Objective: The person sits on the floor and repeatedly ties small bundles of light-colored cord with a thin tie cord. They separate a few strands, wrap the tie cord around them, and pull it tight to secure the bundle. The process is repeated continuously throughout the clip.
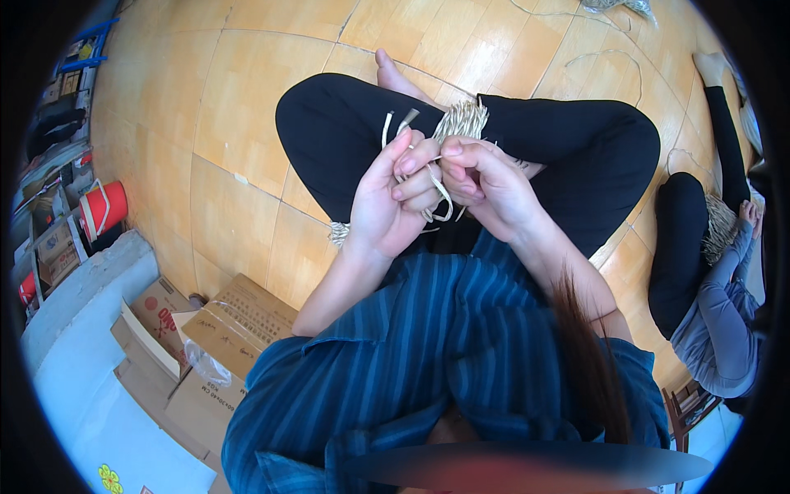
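Over my crossed legs, both hands meet in front of me. My left hand (397, 191) is closed, its fingers curled round a pale beige cord (442, 196) that looks flat, like straw or paper. Thumb and forefinger of my right hand (485, 177) pinch the same cord close beside the left fingertips. A loop of it hangs below the fingers, and loose ends stick up above my left hand. Just beyond the right hand, a bundle of twisted beige strands (462, 122) lies across my lap. More strands (339, 234) show beside my left wrist.
Wooden-look floor tiles (247, 107) surround me. Cardboard boxes (239, 325) stand at the lower left, with a red container (104, 207) and cluttered shelves beyond. At the right sits another person (720, 305) with a similar bundle. Loose strands (605, 53) lie on the floor at the far right.
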